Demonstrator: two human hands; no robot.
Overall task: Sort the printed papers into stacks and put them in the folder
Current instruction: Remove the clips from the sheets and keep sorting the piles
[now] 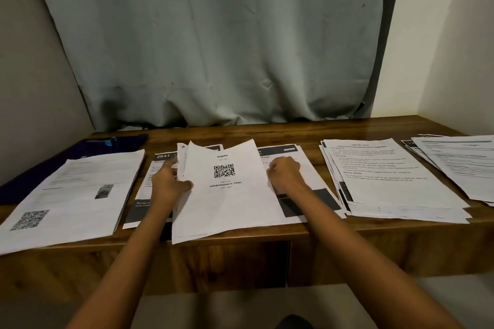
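Closest to me, both forearms reach up from the bottom of the feed and cross the front edge of the wooden table (240,240). The sheaf of papers (230,203) overhangs that edge a little. Its top sheet shows a QR code under the word "zepto". The left hand (171,181) grips the sheaf at its left edge, with the thumb lying on the top sheet and the fingers tucked behind, where several sheet corners fan out. The right hand (284,172) sits right at the sheaf's right edge, knuckles up and fingers curled under. From here I cannot tell whether it pinches a sheet or merely rests there.

Under the left hand lies the 2641 stack (145,181), named for the number in its dark header. Under the right hand lies a similar dark-banded stack (318,195). Outward from the left hand, the photo stack (74,195) is topped by a page with a QR code and a small picture, and it sits just beside the 2641 stack. Outward from the right hand is a thick text stack (395,181) with ragged edges. Past that, an outer stack (465,165) runs off the right side of my view.

Farther back and left of the left hand, the dark blue folder (34,173) lies flat, partly covered by the photo stack, with a clip (107,140) at its far end. Behind the table hangs a grey curtain (213,48).
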